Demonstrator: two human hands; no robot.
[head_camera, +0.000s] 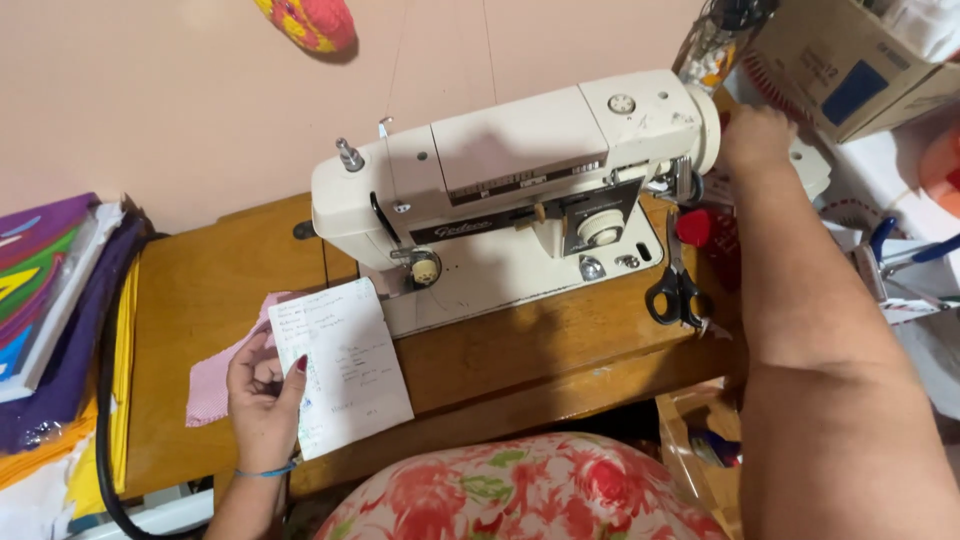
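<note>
Paper, a white sheet with handwriting, lies on the wooden bench in front of the sewing machine, its near left edge pinched by the left hand. That grip is narrow: the thumb lies on top of the sheet and the fingers curl beneath it. A piece of pink cloth sits under the paper and hand, poking out to the left.

I judge the sheet light and limp; it should bend or crease if pulled from one corner, so a flat pinch along an edge, as here, suits it best. The cloth looks soft and floppy and would likely slide with the paper.

The right hand reaches past the right end of the machine, at its wheel; whether its grip is closed on anything I cannot tell, since the fingers are hidden behind the machine body. Black-handled scissors lie on the machine's base, just beside the right forearm. Stacked coloured fabric sits at the left edge of the bench, and a cardboard box stands at upper right.
</note>
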